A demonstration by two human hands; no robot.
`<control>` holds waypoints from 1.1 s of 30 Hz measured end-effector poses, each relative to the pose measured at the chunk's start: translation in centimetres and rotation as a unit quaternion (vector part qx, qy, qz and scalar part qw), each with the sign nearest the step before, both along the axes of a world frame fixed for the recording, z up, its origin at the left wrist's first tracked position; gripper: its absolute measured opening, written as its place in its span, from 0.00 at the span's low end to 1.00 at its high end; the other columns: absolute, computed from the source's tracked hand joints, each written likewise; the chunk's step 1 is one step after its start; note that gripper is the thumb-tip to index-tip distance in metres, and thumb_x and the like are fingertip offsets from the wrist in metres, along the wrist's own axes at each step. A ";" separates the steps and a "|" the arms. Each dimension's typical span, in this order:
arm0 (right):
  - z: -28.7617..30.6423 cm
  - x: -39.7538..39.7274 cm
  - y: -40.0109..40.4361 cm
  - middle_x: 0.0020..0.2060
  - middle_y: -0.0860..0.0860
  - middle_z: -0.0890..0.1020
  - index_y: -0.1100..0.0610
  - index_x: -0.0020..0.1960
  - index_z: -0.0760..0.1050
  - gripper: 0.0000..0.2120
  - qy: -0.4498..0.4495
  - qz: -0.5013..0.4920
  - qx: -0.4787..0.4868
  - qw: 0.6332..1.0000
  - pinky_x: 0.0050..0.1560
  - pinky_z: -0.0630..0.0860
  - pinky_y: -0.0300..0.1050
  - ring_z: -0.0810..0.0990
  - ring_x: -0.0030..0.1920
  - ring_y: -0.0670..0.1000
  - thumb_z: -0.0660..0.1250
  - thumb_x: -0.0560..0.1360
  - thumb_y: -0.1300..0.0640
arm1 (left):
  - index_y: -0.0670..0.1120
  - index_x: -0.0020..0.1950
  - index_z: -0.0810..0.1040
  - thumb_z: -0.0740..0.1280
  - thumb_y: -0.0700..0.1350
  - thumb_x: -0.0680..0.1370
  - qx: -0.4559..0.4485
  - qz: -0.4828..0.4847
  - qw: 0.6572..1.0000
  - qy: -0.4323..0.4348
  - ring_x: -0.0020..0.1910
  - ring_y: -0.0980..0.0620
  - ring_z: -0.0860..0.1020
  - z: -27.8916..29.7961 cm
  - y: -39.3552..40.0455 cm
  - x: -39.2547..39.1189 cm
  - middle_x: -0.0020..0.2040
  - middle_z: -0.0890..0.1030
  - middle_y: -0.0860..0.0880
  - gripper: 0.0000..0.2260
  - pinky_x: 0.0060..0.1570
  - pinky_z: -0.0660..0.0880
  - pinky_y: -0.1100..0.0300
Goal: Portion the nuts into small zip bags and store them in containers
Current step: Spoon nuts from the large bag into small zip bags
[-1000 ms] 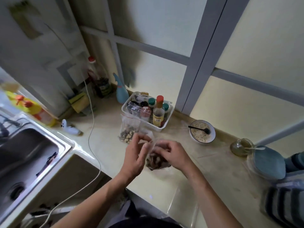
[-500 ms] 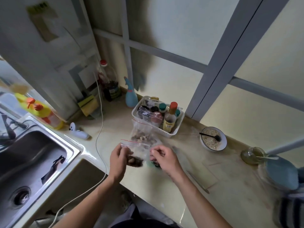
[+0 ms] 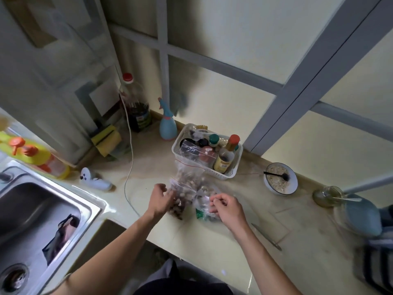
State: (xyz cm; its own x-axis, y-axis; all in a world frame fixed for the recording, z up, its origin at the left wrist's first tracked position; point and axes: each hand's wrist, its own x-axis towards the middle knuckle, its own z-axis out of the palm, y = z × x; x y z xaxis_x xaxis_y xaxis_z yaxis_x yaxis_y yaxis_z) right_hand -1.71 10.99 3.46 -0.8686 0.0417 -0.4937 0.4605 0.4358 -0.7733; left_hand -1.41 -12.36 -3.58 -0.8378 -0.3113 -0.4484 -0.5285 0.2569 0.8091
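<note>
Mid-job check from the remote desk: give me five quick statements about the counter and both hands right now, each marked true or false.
1. The left hand holds a small zip bag of nuts. True.
2. The white basket sits in the sink. False: it stands on the counter by the wall.
3. A dark spoon rests in the bowl. True.
4. The right hand holds a knife. False: it grips clear plastic bags.
5. The bottle has a green cap. False: red.

Pale yellow wall (image 3: 244, 39) with grey framing (image 3: 314, 77), glossy cream countertop (image 3: 212, 248), steel sink (image 3: 38, 211) at left
</note>
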 end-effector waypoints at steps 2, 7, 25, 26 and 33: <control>-0.6 0.2 0.1 0.40 0.50 0.87 0.54 0.46 0.83 0.11 -0.004 -0.024 0.004 1.000 0.42 0.83 0.44 0.87 0.37 0.49 0.63 0.80 0.62 | 0.42 0.51 0.69 0.68 0.58 0.67 -0.032 -0.055 0.998 -0.013 0.44 0.48 0.74 -1.2 -0.1 0.0 0.45 0.75 0.47 0.23 0.44 0.73 0.52; -2.0 0.7 1.1 0.40 0.54 0.87 0.55 0.44 0.82 0.13 0.008 -0.112 0.000 0.994 0.38 0.81 0.44 0.86 0.35 0.51 0.62 0.81 0.65 | 0.40 0.60 0.71 0.74 0.50 0.72 -0.134 -0.096 0.986 -0.013 0.52 0.42 0.74 -3.9 0.0 -0.1 0.54 0.75 0.44 0.23 0.51 0.75 0.50; -8.6 10.2 14.6 0.37 0.52 0.85 0.54 0.39 0.81 0.11 -0.065 -0.402 0.083 0.910 0.50 0.81 0.49 0.87 0.42 0.57 0.64 0.75 0.64 | 0.34 0.58 0.71 0.71 0.45 0.78 -0.222 0.046 0.972 0.068 0.52 0.36 0.72 -3.4 1.5 -0.3 0.53 0.74 0.35 0.18 0.53 0.72 0.43; -9.1 10.5 15.8 0.42 0.53 0.86 0.54 0.40 0.81 0.10 -0.071 -0.393 0.117 0.909 0.51 0.80 0.48 0.86 0.47 0.59 0.64 0.75 0.64 | 0.34 0.60 0.70 0.70 0.44 0.78 -0.227 0.057 0.970 0.068 0.55 0.36 0.71 -3.1 1.9 0.2 0.56 0.73 0.35 0.18 0.56 0.71 0.43; -11.8 12.9 20.3 0.57 0.63 0.77 0.63 0.55 0.76 0.13 -0.107 -0.298 0.283 0.905 0.55 0.76 0.54 0.75 0.60 0.64 0.71 0.72 0.60 | 0.37 0.56 0.68 0.69 0.34 0.73 -0.284 0.042 0.953 0.094 0.51 0.37 0.68 -2.9 4.8 3.9 0.54 0.71 0.35 0.15 0.52 0.68 0.43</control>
State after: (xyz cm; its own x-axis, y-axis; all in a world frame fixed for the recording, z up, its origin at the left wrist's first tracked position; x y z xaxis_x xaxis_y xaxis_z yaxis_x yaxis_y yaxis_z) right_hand 11.24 31.28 -8.36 -0.4952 0.7708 -0.4007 0.8573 0.3588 -0.3693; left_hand 2.46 -7.61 -6.44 -0.8482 -0.5286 -0.0322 -0.4262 0.6452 0.6341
